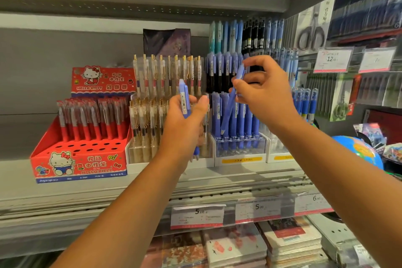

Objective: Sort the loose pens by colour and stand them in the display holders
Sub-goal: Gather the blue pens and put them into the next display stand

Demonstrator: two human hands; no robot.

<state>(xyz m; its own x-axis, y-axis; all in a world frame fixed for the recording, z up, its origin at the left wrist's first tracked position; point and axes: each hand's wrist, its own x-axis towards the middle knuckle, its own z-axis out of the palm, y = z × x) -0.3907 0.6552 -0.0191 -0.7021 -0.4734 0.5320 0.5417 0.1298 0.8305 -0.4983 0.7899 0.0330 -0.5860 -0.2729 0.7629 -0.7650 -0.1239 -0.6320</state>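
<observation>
While the right hand [264, 91] pinches a slanted blue pen [230, 104] with its point near the clear holder [258, 144], the left hand [185, 122] grips a spare pen [184, 98], blue too.
To do this well, I think that pen should be stood up straight first, then slid point-down into a free hole among the other blue pens [245, 115] — gently, so they do not tip. Pens look smooth, hard, long and round, each with a flat clip; the holder is see-through plastic — shiny, boxy, with round holes.
</observation>
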